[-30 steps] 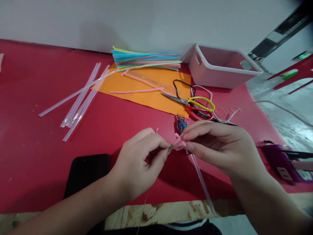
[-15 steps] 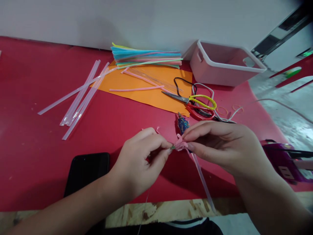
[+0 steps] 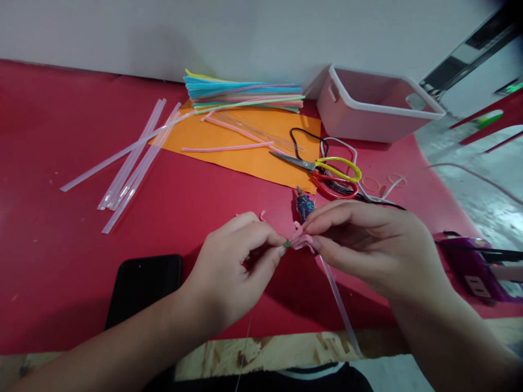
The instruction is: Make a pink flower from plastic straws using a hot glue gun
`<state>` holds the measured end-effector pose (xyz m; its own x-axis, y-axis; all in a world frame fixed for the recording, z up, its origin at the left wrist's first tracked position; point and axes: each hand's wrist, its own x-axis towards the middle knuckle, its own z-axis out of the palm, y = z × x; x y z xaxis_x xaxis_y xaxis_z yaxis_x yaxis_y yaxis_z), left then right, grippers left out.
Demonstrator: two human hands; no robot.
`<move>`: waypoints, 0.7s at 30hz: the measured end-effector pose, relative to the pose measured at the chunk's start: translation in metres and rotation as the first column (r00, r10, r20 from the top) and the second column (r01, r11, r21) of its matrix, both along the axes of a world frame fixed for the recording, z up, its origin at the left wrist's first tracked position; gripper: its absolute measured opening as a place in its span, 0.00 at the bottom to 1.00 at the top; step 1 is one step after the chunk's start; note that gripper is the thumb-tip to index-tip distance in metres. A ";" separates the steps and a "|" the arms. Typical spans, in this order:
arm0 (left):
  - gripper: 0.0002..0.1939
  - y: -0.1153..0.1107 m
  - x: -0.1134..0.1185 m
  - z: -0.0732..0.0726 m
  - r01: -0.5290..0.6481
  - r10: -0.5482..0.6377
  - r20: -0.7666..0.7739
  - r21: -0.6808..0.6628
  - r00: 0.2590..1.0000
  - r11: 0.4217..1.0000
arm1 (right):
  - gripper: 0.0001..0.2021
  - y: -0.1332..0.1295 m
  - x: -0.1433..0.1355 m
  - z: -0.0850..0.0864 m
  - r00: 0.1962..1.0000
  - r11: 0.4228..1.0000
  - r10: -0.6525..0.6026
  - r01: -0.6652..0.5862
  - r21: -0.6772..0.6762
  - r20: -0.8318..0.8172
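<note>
My left hand (image 3: 241,267) pinches the green base of a small pink piece (image 3: 302,239) between thumb and forefinger. On the other side of it, my right hand (image 3: 368,247) has thumb and fingertips closed on the pink curled parts. Behind my right fingertips lies a dark blue glue gun (image 3: 305,208), its nozzle pointing away; a clear glue stick (image 3: 337,299) runs from it toward the table's front edge. A thin clear strand hangs below my left hand. Another pink curl (image 3: 262,216) shows just beyond my left knuckles.
Scissors (image 3: 314,165) lie on an orange sheet (image 3: 245,160) with pink stems. Bundled pipe cleaners (image 3: 245,93) and a pink basket (image 3: 376,117) stand behind. Clear glue sticks (image 3: 137,163) lie left, a black phone (image 3: 143,286) front left, a purple power strip (image 3: 478,272) right, with cables nearby.
The pink piece has tilted slightly between my fingertips. Both hands keep nearly the same place and hold; the view has shifted a little.
</note>
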<state>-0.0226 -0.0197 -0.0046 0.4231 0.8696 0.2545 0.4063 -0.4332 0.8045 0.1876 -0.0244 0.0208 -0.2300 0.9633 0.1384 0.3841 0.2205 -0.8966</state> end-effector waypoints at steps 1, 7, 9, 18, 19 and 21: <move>0.06 0.000 0.000 0.000 -0.005 0.005 0.002 -0.021 1.000 1.000 | 0.06 0.000 0.000 0.000 1.000 1.000 0.000 0.000 0.005 0.001; 0.03 -0.001 0.001 -0.002 -0.033 0.043 0.036 -0.235 0.998 0.971 | 0.05 -0.001 -0.003 -0.002 0.999 1.000 -0.002 0.002 0.022 0.036; 0.03 0.000 0.002 -0.002 -0.025 0.036 0.033 -0.286 0.999 0.958 | 0.05 -0.001 -0.002 -0.002 0.998 0.997 -0.021 0.017 0.073 0.059; 0.07 0.013 0.003 0.004 0.187 0.402 0.415 -0.848 0.816 0.496 | 0.14 0.021 0.046 0.001 0.708 0.959 -0.160 -0.052 0.277 0.688; 0.06 0.013 0.003 0.004 0.215 0.448 0.437 -0.860 0.780 0.463 | 0.16 0.023 0.054 -0.001 0.658 0.977 -0.096 -0.081 0.197 0.747; 0.06 0.014 0.002 0.003 0.278 0.510 0.477 -0.864 0.716 0.419 | 0.20 0.022 0.067 -0.006 0.582 0.992 0.021 -0.114 0.057 0.813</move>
